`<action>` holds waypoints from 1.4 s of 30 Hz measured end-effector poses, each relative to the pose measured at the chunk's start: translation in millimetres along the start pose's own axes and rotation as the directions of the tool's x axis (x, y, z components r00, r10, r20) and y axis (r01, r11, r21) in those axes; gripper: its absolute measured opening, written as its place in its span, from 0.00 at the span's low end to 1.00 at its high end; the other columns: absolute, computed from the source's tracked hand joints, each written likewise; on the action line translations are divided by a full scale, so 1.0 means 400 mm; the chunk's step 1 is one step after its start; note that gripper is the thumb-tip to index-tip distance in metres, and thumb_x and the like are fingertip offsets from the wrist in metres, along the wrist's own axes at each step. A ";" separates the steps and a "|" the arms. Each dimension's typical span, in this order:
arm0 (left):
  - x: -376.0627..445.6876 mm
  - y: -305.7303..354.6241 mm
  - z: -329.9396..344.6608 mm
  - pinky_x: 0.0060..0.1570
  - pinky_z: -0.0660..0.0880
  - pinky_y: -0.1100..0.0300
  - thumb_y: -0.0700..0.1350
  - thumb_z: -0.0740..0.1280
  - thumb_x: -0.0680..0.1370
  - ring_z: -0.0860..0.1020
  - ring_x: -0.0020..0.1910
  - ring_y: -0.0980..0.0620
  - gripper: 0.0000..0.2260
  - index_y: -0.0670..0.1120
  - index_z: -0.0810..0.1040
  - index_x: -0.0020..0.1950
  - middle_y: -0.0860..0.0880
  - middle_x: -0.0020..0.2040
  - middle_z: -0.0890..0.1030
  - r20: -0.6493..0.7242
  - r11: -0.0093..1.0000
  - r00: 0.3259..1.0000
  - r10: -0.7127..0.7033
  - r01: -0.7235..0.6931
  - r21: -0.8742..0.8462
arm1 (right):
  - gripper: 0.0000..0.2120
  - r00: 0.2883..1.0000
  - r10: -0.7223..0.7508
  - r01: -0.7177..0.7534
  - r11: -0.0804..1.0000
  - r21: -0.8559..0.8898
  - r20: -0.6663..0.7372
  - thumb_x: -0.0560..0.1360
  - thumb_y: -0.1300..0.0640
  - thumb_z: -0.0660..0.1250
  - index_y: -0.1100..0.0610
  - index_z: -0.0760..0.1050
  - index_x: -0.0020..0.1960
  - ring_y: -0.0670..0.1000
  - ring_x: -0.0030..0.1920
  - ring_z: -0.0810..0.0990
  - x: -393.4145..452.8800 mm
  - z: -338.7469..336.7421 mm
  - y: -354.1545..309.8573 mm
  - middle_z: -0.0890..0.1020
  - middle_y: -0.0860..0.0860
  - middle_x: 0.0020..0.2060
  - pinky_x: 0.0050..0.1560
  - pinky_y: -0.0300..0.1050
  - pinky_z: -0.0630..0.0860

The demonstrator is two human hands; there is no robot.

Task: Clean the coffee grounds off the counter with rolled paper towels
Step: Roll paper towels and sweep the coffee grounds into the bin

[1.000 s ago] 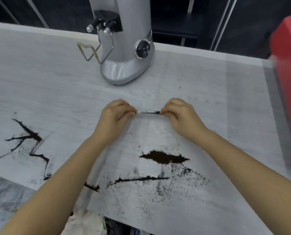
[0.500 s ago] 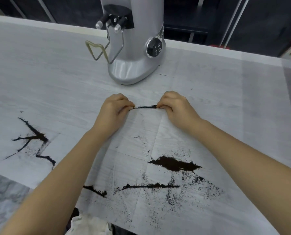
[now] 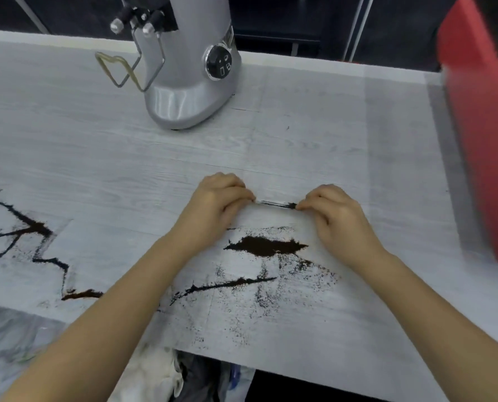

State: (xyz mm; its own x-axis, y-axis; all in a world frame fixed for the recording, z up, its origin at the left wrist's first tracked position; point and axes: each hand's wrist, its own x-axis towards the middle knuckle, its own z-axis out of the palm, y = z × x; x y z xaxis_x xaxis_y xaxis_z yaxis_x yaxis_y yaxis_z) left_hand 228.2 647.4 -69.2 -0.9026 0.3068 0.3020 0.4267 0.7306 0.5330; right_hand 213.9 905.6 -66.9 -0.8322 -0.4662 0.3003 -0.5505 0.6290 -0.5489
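Both hands sit mid-counter, fingers curled under. The left hand (image 3: 217,203) and right hand (image 3: 333,211) each pinch one end of the far edge of a paper towel (image 3: 271,311) that lies flat on the pale wood-grain counter (image 3: 67,146). Between the fingertips the edge is rolled into a thin strip (image 3: 275,203), dark with grounds.

On the towel, just near of the hands — a dense pile of coffee grounds (image 3: 266,246), then a thin line of grounds (image 3: 224,284) and loose specks to the right. More grounds lie in zigzag lines at left (image 3: 36,245), on what looks like another sheet.

A silver coffee grinder (image 3: 189,62) stands at the back of the counter, with a wire fork (image 3: 125,69) sticking out at its front and a black dial on the side. A blurred red box-like thing (image 3: 485,134) is at the right edge.

Below the near counter edge — a bin or bag (image 3: 166,372) with crumpled white paper and dark material in it; details unclear.
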 end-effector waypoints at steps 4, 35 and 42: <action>0.148 0.041 0.099 0.50 0.74 0.51 0.40 0.70 0.77 0.78 0.45 0.48 0.05 0.43 0.85 0.49 0.48 0.45 0.81 0.072 0.993 0.992 0.102 -0.098 -0.059 | 0.11 0.967 0.213 -0.224 0.972 -0.067 -0.139 0.72 0.72 0.67 0.60 0.83 0.47 0.51 0.43 0.78 -0.080 -0.051 0.034 0.79 0.50 0.41 0.46 0.43 0.75; -0.196 -0.118 -0.163 0.48 0.76 0.62 0.39 0.73 0.74 0.80 0.45 0.54 0.05 0.44 0.87 0.49 0.48 0.46 0.81 0.004 0.984 0.985 -0.170 0.170 -0.050 | 0.11 0.968 0.050 -0.055 0.998 0.015 0.245 0.61 0.78 0.64 0.64 0.76 0.36 0.55 0.38 0.71 -0.049 0.285 -0.405 0.71 0.56 0.36 0.35 0.45 0.64; -0.199 -0.114 -0.196 0.49 0.75 0.66 0.37 0.73 0.74 0.80 0.45 0.55 0.05 0.43 0.87 0.48 0.47 0.45 0.82 0.008 0.979 0.979 -0.204 0.204 -0.015 | 0.10 0.967 0.092 -0.126 0.983 0.131 0.239 0.73 0.73 0.64 0.63 0.82 0.47 0.53 0.42 0.74 -0.033 0.272 -0.402 0.74 0.53 0.40 0.42 0.48 0.75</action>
State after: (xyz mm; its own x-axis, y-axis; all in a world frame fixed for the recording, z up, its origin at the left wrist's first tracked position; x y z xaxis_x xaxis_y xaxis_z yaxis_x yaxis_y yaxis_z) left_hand 284.9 541.7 -55.6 -0.9710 0.1565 0.1805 0.2346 0.7687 0.5951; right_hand 320.8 742.9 -67.7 -0.8391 -0.5413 0.0534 -0.4275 0.5956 -0.6800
